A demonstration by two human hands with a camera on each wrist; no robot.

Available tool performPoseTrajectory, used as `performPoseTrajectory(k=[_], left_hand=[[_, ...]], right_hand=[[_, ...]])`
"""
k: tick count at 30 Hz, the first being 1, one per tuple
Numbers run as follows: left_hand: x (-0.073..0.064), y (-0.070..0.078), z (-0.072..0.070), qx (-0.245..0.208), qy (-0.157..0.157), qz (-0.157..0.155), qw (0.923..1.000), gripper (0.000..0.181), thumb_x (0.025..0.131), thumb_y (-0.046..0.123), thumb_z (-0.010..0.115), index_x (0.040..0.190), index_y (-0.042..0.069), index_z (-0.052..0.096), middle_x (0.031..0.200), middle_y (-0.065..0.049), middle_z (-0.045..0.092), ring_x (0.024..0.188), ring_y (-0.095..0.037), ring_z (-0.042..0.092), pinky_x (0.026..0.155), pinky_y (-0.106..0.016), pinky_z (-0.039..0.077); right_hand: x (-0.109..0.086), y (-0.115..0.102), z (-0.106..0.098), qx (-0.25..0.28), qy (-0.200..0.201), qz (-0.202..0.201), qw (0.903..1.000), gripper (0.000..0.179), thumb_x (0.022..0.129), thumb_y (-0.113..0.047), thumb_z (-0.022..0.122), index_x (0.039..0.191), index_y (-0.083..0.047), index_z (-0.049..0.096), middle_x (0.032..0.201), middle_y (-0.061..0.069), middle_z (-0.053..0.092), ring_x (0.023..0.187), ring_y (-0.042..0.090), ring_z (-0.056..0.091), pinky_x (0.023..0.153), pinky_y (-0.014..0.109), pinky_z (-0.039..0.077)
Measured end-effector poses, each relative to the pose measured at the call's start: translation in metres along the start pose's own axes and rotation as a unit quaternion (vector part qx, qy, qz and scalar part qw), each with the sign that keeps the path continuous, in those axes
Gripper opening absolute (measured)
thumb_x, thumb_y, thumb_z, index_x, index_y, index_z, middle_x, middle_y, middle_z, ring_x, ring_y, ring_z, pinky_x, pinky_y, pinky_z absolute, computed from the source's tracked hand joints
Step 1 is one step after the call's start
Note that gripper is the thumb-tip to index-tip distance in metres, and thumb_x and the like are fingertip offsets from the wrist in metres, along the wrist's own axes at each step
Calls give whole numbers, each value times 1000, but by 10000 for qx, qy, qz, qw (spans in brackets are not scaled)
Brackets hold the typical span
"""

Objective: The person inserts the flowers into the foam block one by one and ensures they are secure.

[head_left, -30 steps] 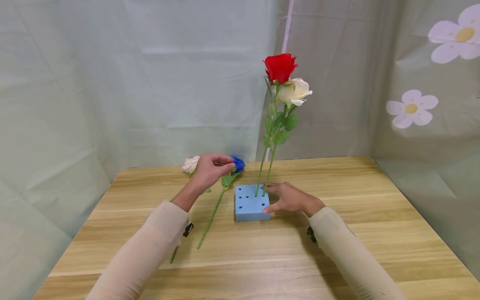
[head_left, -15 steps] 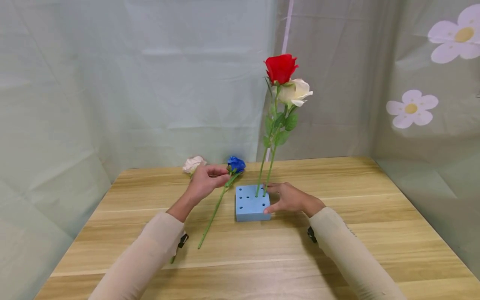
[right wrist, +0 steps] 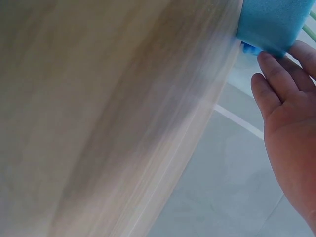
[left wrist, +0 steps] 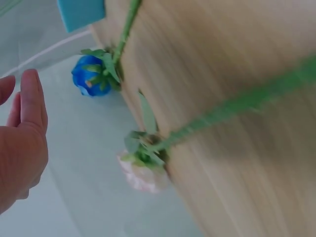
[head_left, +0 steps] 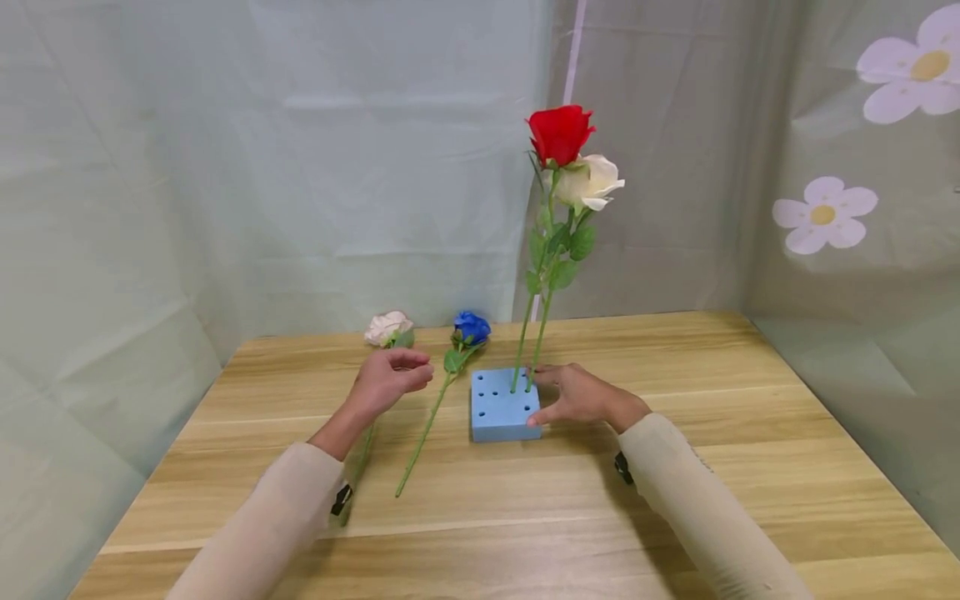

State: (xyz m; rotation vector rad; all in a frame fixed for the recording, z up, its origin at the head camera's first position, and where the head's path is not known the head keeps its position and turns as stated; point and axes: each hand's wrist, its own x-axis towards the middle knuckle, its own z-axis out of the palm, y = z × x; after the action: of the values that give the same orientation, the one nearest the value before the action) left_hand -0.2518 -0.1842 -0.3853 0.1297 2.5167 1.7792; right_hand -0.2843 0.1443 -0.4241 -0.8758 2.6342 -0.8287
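A light-blue foam block [head_left: 506,417] with several holes sits mid-table. A red rose [head_left: 560,135] and a cream rose [head_left: 592,183] stand in it, stems slightly tilted. My right hand [head_left: 588,398] holds the block at its right side, thumb at the front corner and fingers toward the back. In the right wrist view the fingertips meet the blue block [right wrist: 271,24]. My left hand [head_left: 386,383] hovers with nothing in it, fingers loosely bent, over the stem of a pale pink rose [head_left: 387,327]. Right of that hand lies a blue rose [head_left: 472,327], also seen in the left wrist view.
The wooden table [head_left: 480,542] ends at a back edge just behind the two lying rose heads. Grey-green cloth hangs [head_left: 375,167] behind and at both sides, printed with white flowers on the right.
My left hand has moved left and toward me, away from the blue rose head to over the pink rose's stem. The right hand stays at the block.
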Motion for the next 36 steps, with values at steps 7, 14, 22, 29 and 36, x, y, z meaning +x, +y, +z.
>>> performPoseTrajectory(k=[7,14,22,29,36], left_hand=[[-8,-13,-16,-61,44,-151,9999,36,95,9,69,124,-11,61,118,-23,66,105,-35,68,88,-36,58],[-16,-24,-25,-232,90,-175,9995,38,95,6,68,124,-17,57,113,-23,66,98,-29,71,83,-27,59],[-20,-37,-32,-214,248,-151,9994,38,95,5,69,123,-17,58,108,-22,68,93,-26,72,80,-28,60],[-20,-47,-38,-216,316,-351,9987,39,95,4,67,124,-19,56,106,-18,71,83,-10,70,78,-28,61],[-17,-57,-44,91,517,-424,9977,39,95,5,68,124,-17,58,106,-20,71,82,-12,70,76,-28,61]], right_hand=[[1,0,0,8,1,-39,10000,86,77,-50,84,143,-4,53,152,18,42,143,35,35,116,50,33],[0,0,1,8,8,25,10000,87,76,-51,83,143,-4,53,152,18,42,143,35,35,116,50,32],[0,0,2,20,-2,-110,9999,86,78,-49,83,143,-2,52,153,19,41,143,36,35,115,50,34],[-1,-1,1,3,14,-213,9998,87,78,-49,82,143,-1,52,153,20,40,143,37,34,115,51,33],[-2,-2,-1,31,-19,-156,9999,87,78,-51,82,143,-2,51,154,20,38,143,37,32,115,52,32]])
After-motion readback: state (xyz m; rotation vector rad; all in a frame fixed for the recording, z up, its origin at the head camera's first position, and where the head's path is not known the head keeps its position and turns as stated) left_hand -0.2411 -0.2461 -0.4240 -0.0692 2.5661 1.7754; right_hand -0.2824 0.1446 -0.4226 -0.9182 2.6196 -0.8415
